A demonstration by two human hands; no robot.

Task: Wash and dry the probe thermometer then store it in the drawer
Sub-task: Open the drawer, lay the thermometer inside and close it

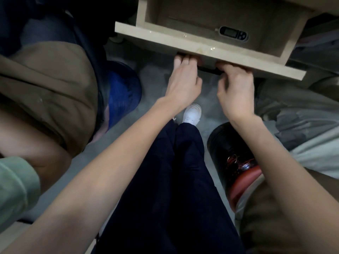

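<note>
The pale wooden drawer [207, 48] stands pulled out at the top of the view. Inside it, near the front right corner, lies the black probe thermometer [233, 33] with its thin metal probe pointing left. A dark handle [209, 70] runs under the drawer's front panel. My left hand [183, 79] has its fingers curled up under the front edge at the handle's left end. My right hand [236, 85] grips the handle's right end, fingertips hidden under the panel.
Below are my dark trousers and a white shoe [191, 114] on a grey floor. A brown bag [47, 88] and blue basket [121, 92] sit left. A black and red bin [233, 153] and piled cloth [302, 125] sit right.
</note>
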